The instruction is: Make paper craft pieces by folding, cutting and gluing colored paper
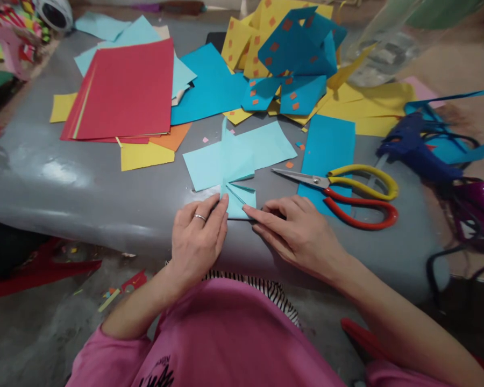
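Observation:
A folded piece of light blue paper (239,204) with thin pleated flaps lies near the front edge of the grey table. My left hand (199,231), with a ring on one finger, holds its left edge against the table, fingers close together. My right hand (296,228) grips the lower right part, the index fingertip on a narrow flap and the other fingers curled below. Behind the folded piece, a flat light blue strip (272,144) lies crosswise. Scissors (317,181) with one yellow and one red handle lie slightly parted beyond my right hand, partly on a blue paper rectangle (331,142).
A stack of red paper (129,91) lies at the back left over other coloured sheets. Blue and yellow folded shapes (294,59) with orange squares stand at the back. A dark blue glue gun (415,145) and cables (447,252) are at the right. Small paper scraps dot the table.

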Demonstrator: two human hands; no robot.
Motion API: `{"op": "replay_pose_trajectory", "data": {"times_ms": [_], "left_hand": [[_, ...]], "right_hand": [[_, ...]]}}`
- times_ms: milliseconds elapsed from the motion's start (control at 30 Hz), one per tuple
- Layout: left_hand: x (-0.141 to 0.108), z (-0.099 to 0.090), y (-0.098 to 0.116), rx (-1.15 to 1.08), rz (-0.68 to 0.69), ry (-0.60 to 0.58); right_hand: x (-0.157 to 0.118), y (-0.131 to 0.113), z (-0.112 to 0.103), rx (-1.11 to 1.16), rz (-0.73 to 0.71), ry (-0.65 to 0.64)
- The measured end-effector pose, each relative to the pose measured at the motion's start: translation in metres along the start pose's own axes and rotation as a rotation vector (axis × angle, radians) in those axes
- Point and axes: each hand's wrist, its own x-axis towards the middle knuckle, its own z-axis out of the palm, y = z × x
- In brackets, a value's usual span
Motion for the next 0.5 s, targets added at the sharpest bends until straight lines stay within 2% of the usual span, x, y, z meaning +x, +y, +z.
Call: {"op": "replay_pose_trajectory", "data": {"times_ms": [133,267,367,500], "left_hand": [[0.000,0.000,0.001,-0.005,-0.029,-0.018],[0.000,-0.001,0.002,0.024,0.011,0.000],[0.004,-0.005,-0.002,0.042,0.033,-0.034],[0.015,-0.013,-0.014,0.026,0.201,-0.121]], "right_hand": [[0.000,0.000,0.001,0.006,0.000,0.011],[0.001,-0.001,0.001,-0.003,-0.010,0.025],[0.001,0.000,0.001,0.006,-0.004,0.036],[0.002,-0.001,-0.001,-0.005,-0.024,0.059]]}}
